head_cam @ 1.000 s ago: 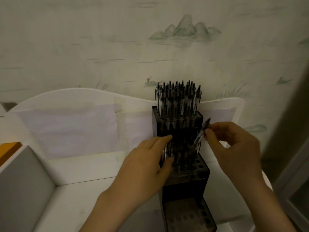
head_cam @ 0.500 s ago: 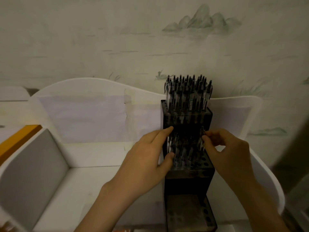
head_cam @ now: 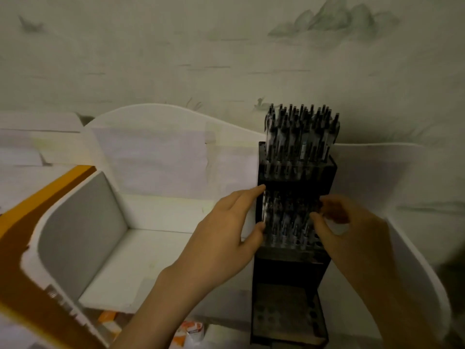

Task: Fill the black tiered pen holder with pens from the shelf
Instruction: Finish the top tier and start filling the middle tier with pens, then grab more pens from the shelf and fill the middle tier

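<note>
Here, standing upright against the right back part of the white shelf (head_cam: 156, 250): the black tiered pen holder (head_cam: 297, 172), its top tier crammed with black-capped pens (head_cam: 302, 132), its middle tier partly filled with more pens (head_cam: 281, 217), its bottom tier (head_cam: 286, 316) showing only open holes. Pressing against the holder's left side at the middle tier: the left hand (head_cam: 226, 235), fingers (head_cam: 251, 195) straight and relaxed, gripping nothing, thumb touching the tier's front left corner. Hovering at the right of the middle tier: the right hand (head_cam: 352, 233), fingers (head_cam: 329, 205) curled toward the pens, blurred, so cannot tell whether pinching one or holding nothing. Lying at the shelf's near edge: orange-and-white packets (head_cam: 191, 331). Running along the shelf's left end: an orange-edged panel (head_cam: 27, 248). Rising behind: a pale wall (head_cam: 226, 59) painted with faint mountains.
</note>
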`<state>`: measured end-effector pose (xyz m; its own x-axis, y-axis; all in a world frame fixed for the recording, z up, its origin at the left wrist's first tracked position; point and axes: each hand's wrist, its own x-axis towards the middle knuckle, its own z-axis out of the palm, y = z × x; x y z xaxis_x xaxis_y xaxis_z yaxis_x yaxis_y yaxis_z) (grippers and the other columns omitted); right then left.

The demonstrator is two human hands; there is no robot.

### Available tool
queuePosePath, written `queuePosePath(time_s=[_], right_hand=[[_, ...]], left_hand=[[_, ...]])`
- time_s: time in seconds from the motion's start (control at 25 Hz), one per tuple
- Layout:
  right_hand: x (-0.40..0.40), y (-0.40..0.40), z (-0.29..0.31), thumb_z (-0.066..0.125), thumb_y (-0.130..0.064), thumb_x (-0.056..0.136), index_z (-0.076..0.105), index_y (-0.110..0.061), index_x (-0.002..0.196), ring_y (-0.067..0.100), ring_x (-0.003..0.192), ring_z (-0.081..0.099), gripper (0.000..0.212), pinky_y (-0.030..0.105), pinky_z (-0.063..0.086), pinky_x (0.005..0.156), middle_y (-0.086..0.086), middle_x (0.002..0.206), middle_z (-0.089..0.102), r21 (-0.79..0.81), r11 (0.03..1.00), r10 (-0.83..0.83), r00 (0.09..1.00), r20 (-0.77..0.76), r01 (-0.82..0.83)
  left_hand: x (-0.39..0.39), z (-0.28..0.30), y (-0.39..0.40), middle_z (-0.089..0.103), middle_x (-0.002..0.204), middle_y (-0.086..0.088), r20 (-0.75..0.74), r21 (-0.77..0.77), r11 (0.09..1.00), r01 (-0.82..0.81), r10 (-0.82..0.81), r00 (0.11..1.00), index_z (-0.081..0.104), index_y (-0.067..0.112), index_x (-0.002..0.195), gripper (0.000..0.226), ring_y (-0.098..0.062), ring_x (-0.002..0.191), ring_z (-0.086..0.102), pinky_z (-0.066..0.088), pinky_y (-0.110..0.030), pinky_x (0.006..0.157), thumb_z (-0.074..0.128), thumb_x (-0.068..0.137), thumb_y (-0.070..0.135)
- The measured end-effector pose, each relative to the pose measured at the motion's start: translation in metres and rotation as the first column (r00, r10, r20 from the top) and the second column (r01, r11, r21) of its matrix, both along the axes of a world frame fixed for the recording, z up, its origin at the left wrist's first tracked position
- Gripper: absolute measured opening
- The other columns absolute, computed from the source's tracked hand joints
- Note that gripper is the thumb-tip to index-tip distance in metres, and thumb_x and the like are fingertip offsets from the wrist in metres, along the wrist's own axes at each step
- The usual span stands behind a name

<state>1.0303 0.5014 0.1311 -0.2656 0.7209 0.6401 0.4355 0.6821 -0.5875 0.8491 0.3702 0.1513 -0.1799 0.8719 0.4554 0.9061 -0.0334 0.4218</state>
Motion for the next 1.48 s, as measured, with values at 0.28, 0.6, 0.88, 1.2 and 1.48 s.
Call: queuePosePath(time_s=[0.28,0.6,0.88,1.2,1.48], right_hand=[[-0.063,-0.056,0.008,0.065,-0.042,0.085,0.051,-0.028,0.132,-0.001,0.121,0.049,0.051,0.013,0.041,0.102,-0.011,0.131,0.054,0.081,0.884,0.458,0.888,0.038,-0.46],[-0.148,-0.113,-0.034,0.056,-0.064,0.083,0.021,-0.043,0.145,0.008,0.137,0.036,0.075,0.023,0.039,0.102,-0.016,0.152,0.033,-0.168,0.819,0.569,0.737,0.365,-0.549],[-0.227,-0.217,-0.035,0.051,-0.066,0.084,0.019,-0.043,0.146,0.009,0.138,0.033,0.073,0.03,0.04,0.108,-0.015,0.153,0.03,-0.181,0.757,0.635,0.642,0.429,-0.628],[-0.358,-0.412,-0.027,0.049,-0.062,0.085,0.021,-0.044,0.144,0.005,0.134,0.034,0.067,0.024,0.038,0.102,-0.021,0.148,0.032,-0.082,0.604,0.746,0.526,0.408,-0.793],[-0.44,-0.502,-0.041,0.051,-0.059,0.086,0.023,-0.038,0.146,0.005,0.133,0.034,0.069,0.02,0.036,0.099,-0.015,0.149,0.035,-0.133,0.576,0.77,0.48,0.421,-0.807]], left_hand=[[-0.025,-0.01,-0.052,0.04,0.146,0.02,-0.067,-0.029,0.975,-0.221,0.218,0.974,0.023,0.041,0.148,0.061,0.001,0.129,0.039,0.029,-0.007,0.099,0.052,0.095,0.042],[-0.072,-0.027,-0.14,0.041,0.147,0.013,-0.098,-0.034,0.896,-0.442,0.437,0.894,0.023,0.04,0.149,0.062,-0.006,0.132,0.038,0.029,-0.015,0.101,0.052,0.095,0.041],[-0.136,-0.038,-0.268,0.036,0.15,0.011,-0.12,-0.044,0.812,-0.582,0.575,0.81,0.025,0.034,0.15,0.063,-0.009,0.135,0.034,0.035,-0.024,0.108,0.054,0.094,0.039],[-0.235,-0.047,-0.47,0.02,0.159,0.011,-0.215,-0.051,0.669,-0.741,0.718,0.662,0.008,0.04,0.152,0.067,-0.013,0.145,0.019,0.024,-0.031,0.116,0.046,0.097,0.044],[-0.308,-0.047,-0.574,0.023,0.158,0.012,-0.239,-0.052,0.62,-0.783,0.753,0.613,0.01,0.041,0.15,0.068,-0.013,0.144,0.021,0.027,-0.032,0.114,0.049,0.095,0.047]])
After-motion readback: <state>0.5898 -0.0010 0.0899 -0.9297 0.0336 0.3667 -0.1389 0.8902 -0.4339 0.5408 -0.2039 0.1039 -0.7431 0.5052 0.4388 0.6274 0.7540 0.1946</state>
